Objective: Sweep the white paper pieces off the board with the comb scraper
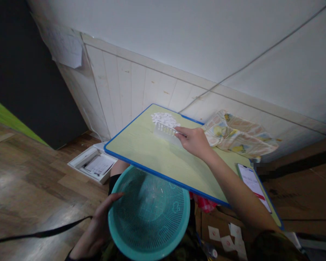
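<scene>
A pale green tabletop (130, 145) edged in blue is set against a white panelled wall (141, 78), down which a grey cable (241, 69) is run. A heap of small white pieces (165, 119) is spread near the tabletop's far left corner. The far edge, toward the right, is covered by a patterned cloth (241, 136), and a phone (251, 181) is laid along the right edge. On the wooden floor (24, 170), left of the tabletop, an open white box (105, 177) is seen. The right hand (197, 142) is stretched over the tabletop from the near right, the forearm slanted across it; its grip is pressed together, and the right end of a white slotted plastic piece (164, 132) is pinched between thumb and fingers, just on the near side of the heap. Beneath the near edge, a teal colander (152, 235) is tilted toward the camera. Its left rim is held by the left hand (101, 214), the thumb hooked over it; the other fingers are hidden from view.
</scene>
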Action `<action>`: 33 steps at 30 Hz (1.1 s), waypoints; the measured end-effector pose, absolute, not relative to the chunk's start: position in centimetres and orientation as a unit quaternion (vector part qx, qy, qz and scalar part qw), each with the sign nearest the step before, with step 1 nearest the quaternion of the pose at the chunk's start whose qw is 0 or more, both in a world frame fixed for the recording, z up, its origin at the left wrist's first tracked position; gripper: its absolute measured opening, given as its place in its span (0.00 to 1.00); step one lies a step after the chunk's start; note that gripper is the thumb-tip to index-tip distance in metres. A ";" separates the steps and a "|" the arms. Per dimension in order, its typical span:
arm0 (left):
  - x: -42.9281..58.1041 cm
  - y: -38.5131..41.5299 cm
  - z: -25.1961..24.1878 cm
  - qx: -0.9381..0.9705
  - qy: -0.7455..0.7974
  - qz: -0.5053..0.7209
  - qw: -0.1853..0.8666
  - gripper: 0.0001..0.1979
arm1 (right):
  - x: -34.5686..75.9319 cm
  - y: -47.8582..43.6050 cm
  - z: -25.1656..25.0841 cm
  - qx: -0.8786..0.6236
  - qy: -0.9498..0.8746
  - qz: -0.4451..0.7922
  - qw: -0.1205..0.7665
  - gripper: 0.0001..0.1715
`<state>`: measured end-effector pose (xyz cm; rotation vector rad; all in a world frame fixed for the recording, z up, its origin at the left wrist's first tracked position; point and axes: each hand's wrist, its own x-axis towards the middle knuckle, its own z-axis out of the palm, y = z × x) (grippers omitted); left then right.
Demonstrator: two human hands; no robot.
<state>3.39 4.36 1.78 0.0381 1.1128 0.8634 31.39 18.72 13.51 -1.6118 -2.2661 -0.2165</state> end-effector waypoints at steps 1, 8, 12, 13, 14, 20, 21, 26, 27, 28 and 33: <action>3.4 4.4 1.8 0.018 0.512 0.397 0.761 0.25 | 31.3 18.8 13.5 -0.565 -0.801 -0.078 0.182 0.20; 3.2 4.2 1.5 0.043 0.516 0.398 0.757 0.18 | 30.6 19.6 12.4 -0.558 -0.806 -0.081 0.178 0.20; 2.8 4.2 1.0 0.053 0.516 0.416 0.747 0.10 | 30.8 18.5 11.7 -0.519 -0.837 -0.038 0.169 0.20; 2.7 4.3 0.9 0.054 0.515 0.418 0.746 0.09 | 30.8 18.0 11.6 -0.510 -0.843 -0.031 0.169 0.20; 2.7 4.3 0.8 0.054 0.515 0.420 0.745 0.08 | 30.9 17.5 11.7 -0.503 -0.847 -0.024 0.168 0.20; 2.7 4.4 0.7 0.059 0.506 0.422 0.750 0.07 | 31.7 13.6 12.2 -0.483 -0.863 0.008 0.148 0.21; 2.7 4.3 0.7 0.058 0.504 0.416 0.754 0.08 | 31.9 13.0 12.3 -0.477 -0.866 0.010 0.151 0.21; 2.9 4.2 0.6 0.058 0.508 0.414 0.754 0.08 | 33.5 10.6 12.1 -0.449 -0.873 0.001 0.190 0.21; 3.0 4.2 0.6 0.058 0.511 0.414 0.752 0.08 | 33.9 10.3 12.0 -0.445 -0.871 -0.012 0.205 0.21; 3.1 4.2 0.7 0.057 0.513 0.413 0.750 0.09 | 34.4 10.2 11.9 -0.441 -0.869 -0.030 0.223 0.20; 3.4 4.3 1.0 0.046 0.506 0.406 0.760 0.12 | 36.1 9.0 11.6 -0.416 -0.868 -0.086 0.257 0.19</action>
